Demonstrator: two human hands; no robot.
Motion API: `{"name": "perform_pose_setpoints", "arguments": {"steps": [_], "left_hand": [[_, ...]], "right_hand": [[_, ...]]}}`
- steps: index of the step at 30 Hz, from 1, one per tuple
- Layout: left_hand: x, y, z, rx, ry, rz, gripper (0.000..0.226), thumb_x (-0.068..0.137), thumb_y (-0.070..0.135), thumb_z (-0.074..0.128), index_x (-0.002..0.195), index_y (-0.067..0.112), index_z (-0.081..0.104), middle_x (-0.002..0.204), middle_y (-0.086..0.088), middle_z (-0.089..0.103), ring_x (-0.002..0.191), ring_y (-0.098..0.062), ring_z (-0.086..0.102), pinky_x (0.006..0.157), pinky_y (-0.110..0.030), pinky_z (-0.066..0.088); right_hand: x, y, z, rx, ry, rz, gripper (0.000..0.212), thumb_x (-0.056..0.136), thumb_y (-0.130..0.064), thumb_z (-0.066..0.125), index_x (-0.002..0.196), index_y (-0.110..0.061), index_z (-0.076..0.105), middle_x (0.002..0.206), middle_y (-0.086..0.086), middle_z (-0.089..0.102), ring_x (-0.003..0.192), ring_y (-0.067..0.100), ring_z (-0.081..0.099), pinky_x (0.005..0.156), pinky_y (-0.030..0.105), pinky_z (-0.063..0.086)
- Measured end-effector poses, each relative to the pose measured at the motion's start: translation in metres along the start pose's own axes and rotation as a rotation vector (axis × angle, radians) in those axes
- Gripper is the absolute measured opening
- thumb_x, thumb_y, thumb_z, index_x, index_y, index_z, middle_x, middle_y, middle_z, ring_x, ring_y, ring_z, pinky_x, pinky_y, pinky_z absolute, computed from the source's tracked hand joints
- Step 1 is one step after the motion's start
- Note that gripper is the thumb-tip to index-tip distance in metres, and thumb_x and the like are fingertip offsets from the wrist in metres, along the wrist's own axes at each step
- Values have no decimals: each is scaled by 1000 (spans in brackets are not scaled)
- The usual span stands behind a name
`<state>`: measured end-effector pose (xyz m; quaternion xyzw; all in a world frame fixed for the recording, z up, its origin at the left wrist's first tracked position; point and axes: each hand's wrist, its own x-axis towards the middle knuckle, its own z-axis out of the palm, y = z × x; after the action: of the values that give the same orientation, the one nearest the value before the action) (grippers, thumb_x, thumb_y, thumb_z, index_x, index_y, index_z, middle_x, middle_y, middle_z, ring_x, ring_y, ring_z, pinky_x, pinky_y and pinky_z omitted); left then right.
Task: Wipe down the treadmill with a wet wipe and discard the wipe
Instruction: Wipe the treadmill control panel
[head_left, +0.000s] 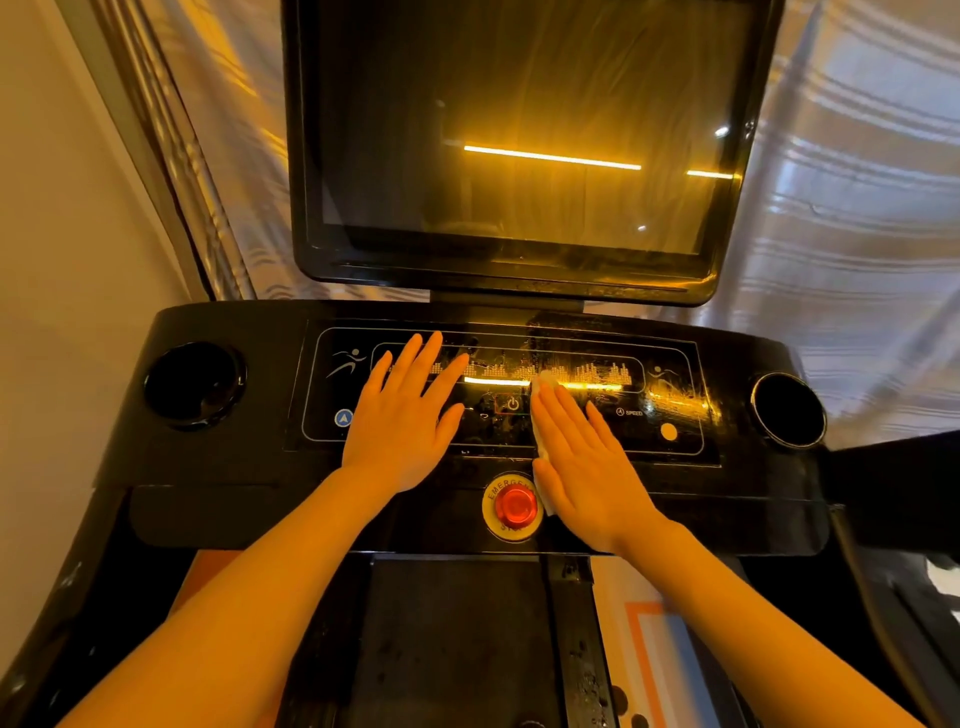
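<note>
The right hand (582, 457) lies flat, fingers straight and together, pressing the white wet wipe (543, 441) onto the treadmill console (249, 457) just right of the red emergency button (514, 505). The left hand (405, 415) rests spread and empty on the panel's left part. Judging by smears right of the wipe, wiping is underway; the screen (509, 130) may remain, and discarding is not yet done.

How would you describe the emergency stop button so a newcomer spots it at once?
Start at the big dark screen, then drop to the glossy control panel below it. On the console's front edge, beside the right hand pressing the wet wipe, sits the emergency stop button: the only raised red knob, ringed in yellow.
</note>
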<state>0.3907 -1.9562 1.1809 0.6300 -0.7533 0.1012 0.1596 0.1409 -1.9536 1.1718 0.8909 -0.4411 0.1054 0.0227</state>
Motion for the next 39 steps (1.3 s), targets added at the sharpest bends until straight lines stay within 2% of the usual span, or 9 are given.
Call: {"name": "perform_pose_setpoints", "arguments": {"steps": [4,9,15,20,28,31,34,36,39], "left_hand": [[0,0,-1,1,-8,-4,61,97,50,18,151,25,33,160,-11,25,148,-29,20,118,-49,23],[-1,1,-2,2,-19,-9,62,96,51,15,152,26,29,161,-10,22,149,-29,18,119,-48,19],[0,1,-2,-2,-20,-10,61,97,50,17,151,25,31,160,-10,24,148,-29,19,118,-47,19],[-1,2,-3,-13,-27,-15,62,97,51,16,151,26,31,160,-10,24,149,-29,19,118,-48,20],[0,2,-4,-22,-32,-19,60,97,50,20,150,25,35,159,-10,26,148,-29,21,118,-49,23],[0,2,-4,-14,-44,-23,61,97,51,19,151,26,33,160,-9,25,148,-28,19,118,-48,21],[0,2,-4,-17,-62,-22,60,97,51,19,151,27,33,160,-9,25,148,-28,19,118,-48,20],[0,1,-6,-28,-63,-20,59,98,50,21,150,26,35,159,-9,27,148,-28,21,117,-48,22],[7,6,-10,-90,-27,-14,50,102,39,39,149,22,37,159,-9,26,148,-27,19,119,-46,19]], "right_hand": [[31,1,-5,-39,-10,42,66,100,-50,7,156,-18,-8,163,2,-16,150,16,-17,121,35,-11],[61,-4,-9,-59,18,114,69,97,-51,3,155,-16,-7,164,5,-11,150,19,-13,119,37,-9],[14,-10,-4,-34,-32,-15,66,103,-48,13,157,-16,-6,164,3,-15,150,16,-18,122,38,-6],[25,-7,-7,-28,-44,-7,68,100,-52,6,156,-17,-10,163,2,-19,149,14,-21,120,34,-11],[88,3,-14,-10,53,101,70,95,-55,3,153,-17,-7,164,4,-6,150,17,-9,120,37,-7],[89,3,-16,54,45,88,70,98,-55,15,155,-19,-4,165,2,-5,151,16,-8,122,39,-4],[77,6,-26,308,82,60,69,97,-54,28,156,-26,4,162,-7,-4,149,11,-6,120,34,-5],[63,10,-28,377,165,133,68,98,-53,31,156,-25,11,162,-7,1,148,10,-5,118,31,-5],[47,22,-24,286,232,301,60,103,-42,40,155,-17,24,164,4,13,151,18,2,117,34,-1]]}}
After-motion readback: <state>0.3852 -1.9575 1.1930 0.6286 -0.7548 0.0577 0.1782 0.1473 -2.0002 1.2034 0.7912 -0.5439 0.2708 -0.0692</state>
